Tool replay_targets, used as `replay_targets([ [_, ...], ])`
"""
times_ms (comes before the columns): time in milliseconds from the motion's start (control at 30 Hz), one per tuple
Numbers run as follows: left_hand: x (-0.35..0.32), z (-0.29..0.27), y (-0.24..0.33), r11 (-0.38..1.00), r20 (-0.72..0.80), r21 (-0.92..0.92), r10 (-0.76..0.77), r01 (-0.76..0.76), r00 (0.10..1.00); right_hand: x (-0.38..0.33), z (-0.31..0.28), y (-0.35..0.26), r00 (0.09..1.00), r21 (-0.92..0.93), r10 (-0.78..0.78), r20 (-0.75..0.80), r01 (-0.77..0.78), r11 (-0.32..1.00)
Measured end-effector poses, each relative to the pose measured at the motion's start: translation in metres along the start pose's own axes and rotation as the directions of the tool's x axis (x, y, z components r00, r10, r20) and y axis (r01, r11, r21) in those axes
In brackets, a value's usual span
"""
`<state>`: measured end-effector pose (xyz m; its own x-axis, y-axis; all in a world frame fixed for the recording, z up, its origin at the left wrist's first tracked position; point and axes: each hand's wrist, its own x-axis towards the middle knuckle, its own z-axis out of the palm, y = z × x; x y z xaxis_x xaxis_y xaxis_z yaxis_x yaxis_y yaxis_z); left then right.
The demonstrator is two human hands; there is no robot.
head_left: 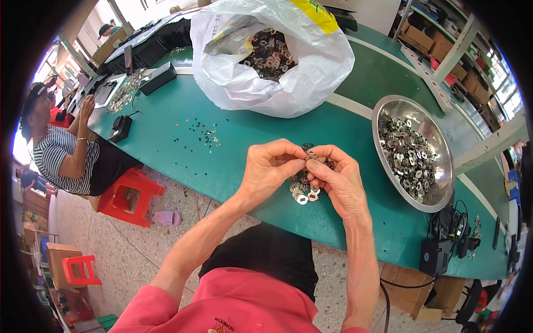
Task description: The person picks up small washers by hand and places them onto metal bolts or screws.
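Both hands, left (270, 166) and right (336, 180), pinching one small washer (311, 156) over washer pile (303, 191); light, stiff, slippery—grip by rim.

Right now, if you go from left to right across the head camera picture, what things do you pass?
Person in a striped shirt → red stool → left hand → right hand → steel bowl of metal rings → black power adapter.

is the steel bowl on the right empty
No, the steel bowl holds a heap of small metal washers that covers most of its bottom.
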<state>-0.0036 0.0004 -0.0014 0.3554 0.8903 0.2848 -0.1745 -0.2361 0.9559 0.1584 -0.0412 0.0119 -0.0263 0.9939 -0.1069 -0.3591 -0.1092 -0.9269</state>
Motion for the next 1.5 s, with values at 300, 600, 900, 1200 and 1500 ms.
replay_targets([
  [300,0.0003,0.0019,0.0020,0.999,-0.070,-0.011,-0.041,0.040,0.997,-0.0015,-0.0006,-0.0016,0.998,0.083,0.032,0.057,-0.036,0.996],
  [600,0.0013,0.0044,-0.0036,0.904,-0.100,0.360,0.284,-0.231,0.954,0.0013,-0.0060,0.0038,0.992,0.044,0.103,0.068,-0.106,0.993],
  [900,0.0024,0.0048,-0.0043,0.873,-0.161,0.422,0.336,-0.243,0.928,-0.0004,-0.0044,0.0013,0.988,0.096,0.120,0.098,-0.129,0.987],
  [1200,0.0020,0.0041,-0.0021,0.784,-0.042,0.437,0.507,-0.440,0.861,0.0006,-0.0067,0.0025,0.982,0.175,0.133,0.135,-0.156,0.972],
  [1500,0.0021,0.0054,0.0007,0.772,-0.025,0.439,0.522,-0.460,0.853,0.0018,-0.0087,0.0041,0.972,0.247,0.124,0.200,-0.173,0.953],
])
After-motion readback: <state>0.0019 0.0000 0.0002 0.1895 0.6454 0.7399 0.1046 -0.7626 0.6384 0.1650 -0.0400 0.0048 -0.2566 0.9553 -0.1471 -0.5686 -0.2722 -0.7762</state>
